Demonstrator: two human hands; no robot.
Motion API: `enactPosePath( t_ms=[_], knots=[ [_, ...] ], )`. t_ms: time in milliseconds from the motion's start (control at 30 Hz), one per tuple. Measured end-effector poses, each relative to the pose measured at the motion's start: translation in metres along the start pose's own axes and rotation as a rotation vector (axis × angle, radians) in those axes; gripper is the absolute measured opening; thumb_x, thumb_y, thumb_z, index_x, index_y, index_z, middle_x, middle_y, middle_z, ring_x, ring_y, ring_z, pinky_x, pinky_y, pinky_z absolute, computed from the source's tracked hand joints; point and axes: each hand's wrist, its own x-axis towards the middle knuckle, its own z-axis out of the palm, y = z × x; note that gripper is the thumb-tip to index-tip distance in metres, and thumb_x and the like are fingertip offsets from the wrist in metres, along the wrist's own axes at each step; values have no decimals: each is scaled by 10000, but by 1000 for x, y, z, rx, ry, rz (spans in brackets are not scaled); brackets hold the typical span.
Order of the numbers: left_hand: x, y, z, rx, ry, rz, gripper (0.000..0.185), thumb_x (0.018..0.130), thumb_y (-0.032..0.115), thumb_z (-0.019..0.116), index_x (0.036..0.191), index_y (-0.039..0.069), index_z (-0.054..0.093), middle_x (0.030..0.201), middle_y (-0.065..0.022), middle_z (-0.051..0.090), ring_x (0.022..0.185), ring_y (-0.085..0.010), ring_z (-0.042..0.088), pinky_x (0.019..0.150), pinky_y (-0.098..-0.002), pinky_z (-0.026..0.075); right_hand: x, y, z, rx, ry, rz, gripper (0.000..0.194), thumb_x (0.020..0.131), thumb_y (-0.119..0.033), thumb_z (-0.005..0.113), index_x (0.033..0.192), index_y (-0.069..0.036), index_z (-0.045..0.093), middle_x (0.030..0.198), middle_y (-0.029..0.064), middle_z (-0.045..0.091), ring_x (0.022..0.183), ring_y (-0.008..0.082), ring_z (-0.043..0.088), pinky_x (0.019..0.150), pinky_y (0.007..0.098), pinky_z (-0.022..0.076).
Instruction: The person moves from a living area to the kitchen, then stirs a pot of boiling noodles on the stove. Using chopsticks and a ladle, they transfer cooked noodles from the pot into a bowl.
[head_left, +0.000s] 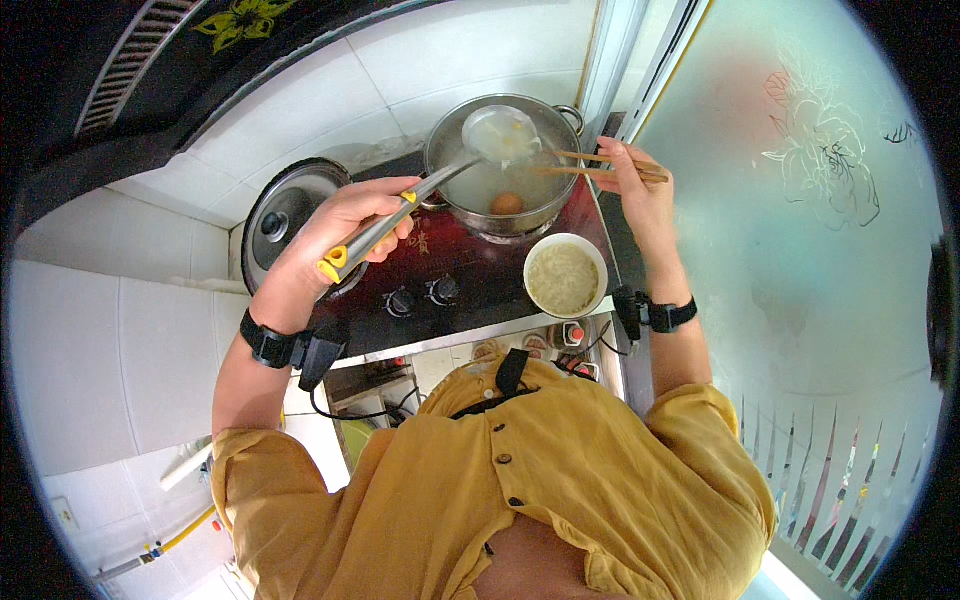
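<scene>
My left hand (360, 220) is closed round the steel handle, with yellow inserts, of a ladle (442, 178). The bowl of the ladle, with pale liquid and bits of food in it, is over a steel pot (499, 223). Cloudy liquid fills much of the pot, and a brown egg (507, 203) shows near its front wall. My right hand (635, 180) holds a pair of wooden chopsticks (600, 171), their tips over the pot beside the ladle. A white bowl (602, 274) of pale, noodle-like food in broth stands in front of the pot.
The pot stands on a dark red glass gas stove (480, 262) with two black knobs (444, 290). A glass lid (289, 217) leans at the left against the tiled wall (300, 97). A frosted glass panel (787, 262) rises at the right; a range hood (142, 67) hangs upper left.
</scene>
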Motion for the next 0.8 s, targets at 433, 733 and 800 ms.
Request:
enactPosePath(
  t_ms=[433, 733, 800],
  knots=[
    [0, -7, -13, -93, -36, -44, 474, 921, 126, 546, 1357, -22, 431, 797, -116, 606, 538, -114, 566, 440, -198, 439, 25, 4, 17, 81, 9, -57, 303, 971, -246, 574, 1046, 26, 685, 965, 94, 695, 830, 175, 682, 711, 272, 551],
    [-2, -9, -16, -78, 19, -6, 479, 920, 118, 555, 1355, -36, 429, 795, -133, 613, 536, -116, 559, 430, -210, 426, 21, -10, 1, -242, -14, 18, 276, 960, -261, 584, 1060, -37, 710, 873, 43, 702, 717, 116, 663, 607, 239, 520],
    [-3, -9, -16, -12, 48, 14, 471, 919, 123, 560, 1344, -42, 442, 786, -130, 617, 534, -110, 549, 427, -210, 420, 21, -1, 6, -214, -109, 46, 282, 953, -276, 590, 1065, -48, 714, 860, 40, 702, 685, 111, 651, 591, 239, 517]
  ],
)
